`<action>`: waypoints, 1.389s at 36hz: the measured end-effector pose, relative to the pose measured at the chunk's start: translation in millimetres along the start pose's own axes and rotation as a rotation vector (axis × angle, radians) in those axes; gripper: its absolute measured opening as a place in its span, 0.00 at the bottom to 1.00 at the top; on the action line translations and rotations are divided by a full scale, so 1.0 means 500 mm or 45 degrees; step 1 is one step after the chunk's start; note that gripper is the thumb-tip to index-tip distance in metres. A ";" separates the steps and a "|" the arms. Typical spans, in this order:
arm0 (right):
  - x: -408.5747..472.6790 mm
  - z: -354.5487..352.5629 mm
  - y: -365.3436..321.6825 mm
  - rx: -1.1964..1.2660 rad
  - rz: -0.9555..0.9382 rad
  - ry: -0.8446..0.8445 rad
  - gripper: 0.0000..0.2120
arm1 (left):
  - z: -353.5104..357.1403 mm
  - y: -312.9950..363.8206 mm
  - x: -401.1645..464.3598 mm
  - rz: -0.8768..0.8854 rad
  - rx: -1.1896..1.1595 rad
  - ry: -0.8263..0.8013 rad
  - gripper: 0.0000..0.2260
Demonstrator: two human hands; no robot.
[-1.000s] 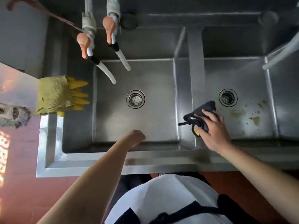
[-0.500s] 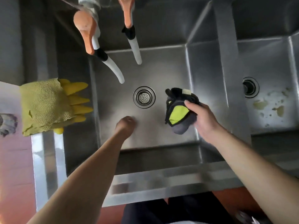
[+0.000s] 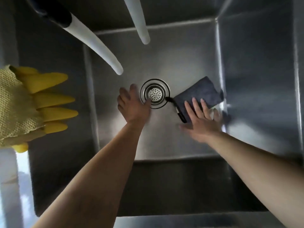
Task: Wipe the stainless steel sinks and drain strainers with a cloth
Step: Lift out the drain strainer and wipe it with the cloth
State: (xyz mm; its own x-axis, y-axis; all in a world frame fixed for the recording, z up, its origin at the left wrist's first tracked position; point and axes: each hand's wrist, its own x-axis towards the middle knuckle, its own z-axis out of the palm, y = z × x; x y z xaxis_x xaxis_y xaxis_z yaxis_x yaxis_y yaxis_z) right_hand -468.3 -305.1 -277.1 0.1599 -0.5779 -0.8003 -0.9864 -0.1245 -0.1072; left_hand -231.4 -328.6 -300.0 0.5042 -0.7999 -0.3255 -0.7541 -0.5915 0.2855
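Right hand [image 3: 201, 124], fingers straight and spread, presses flat on the near edge of one dark cloth [image 3: 199, 96] on the sink [image 3: 164, 139] floor, just right of the one drain strainer [image 3: 155, 93]. Left hand [image 3: 132, 106], fingers loose and holding nothing, lies at the strainer's left rim. Two white spout tubes [image 3: 97, 48] hang overhead. One yellow rubber glove [image 3: 49, 99] under a mesh cloth [image 3: 14, 106] on the left rim. No legible writing.

In the sink [image 3: 164, 142], cloth [image 3: 199, 94] lies right of strainer [image 3: 155, 93].
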 end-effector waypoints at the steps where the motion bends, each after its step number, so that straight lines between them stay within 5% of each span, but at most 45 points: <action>1: 0.004 0.006 -0.001 0.020 0.002 0.009 0.42 | 0.011 0.001 0.003 0.000 0.024 0.008 0.34; 10: 0.012 -0.006 0.003 0.032 -0.007 -0.051 0.44 | 0.042 0.033 0.038 -0.084 0.067 0.165 0.38; 20: -0.002 -0.021 -0.003 0.100 -0.029 -0.034 0.45 | 0.013 0.030 0.027 0.076 -0.274 0.156 0.05; 24: -0.018 -0.048 -0.016 0.312 -0.007 0.290 0.33 | -0.026 0.045 0.008 -0.093 -0.708 0.013 0.06; 27: -0.037 -0.085 -0.035 0.928 0.065 0.581 0.22 | -0.057 0.058 -0.010 -0.021 -0.845 -0.042 0.09; 29: -0.048 -0.116 -0.052 1.520 0.142 0.507 0.16 | -0.079 0.071 -0.022 0.012 -0.940 -0.121 0.07; 31: -0.050 -0.144 -0.057 2.006 0.264 0.186 0.13 | -0.099 0.086 -0.032 0.041 -1.014 -0.207 0.07; 35: -0.048 -0.168 -0.038 2.586 0.257 -0.441 0.20 | -0.127 0.123 -0.050 0.135 -1.099 -0.426 0.07; 41: -0.056 -0.154 -0.013 2.726 0.042 -0.478 0.11 | -0.129 0.167 -0.063 0.259 -1.076 -0.642 0.07; 44: -0.063 -0.144 0.003 2.620 -0.047 -0.541 0.14 | -0.119 0.172 -0.063 0.226 -1.106 -0.707 0.06; 50: -0.085 -0.151 0.005 2.676 0.051 -0.377 0.13 | -0.115 0.179 -0.059 0.128 -1.248 -0.931 0.07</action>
State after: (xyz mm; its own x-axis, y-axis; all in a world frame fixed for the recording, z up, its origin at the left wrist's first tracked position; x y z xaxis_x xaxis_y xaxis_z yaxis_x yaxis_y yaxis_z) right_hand -474.7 -341.6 -198.6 0.3414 -0.4178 -0.8419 0.4202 0.8691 -0.2609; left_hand -289.7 -363.8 -212.8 -0.1307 -0.7880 -0.6017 0.0185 -0.6087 0.7932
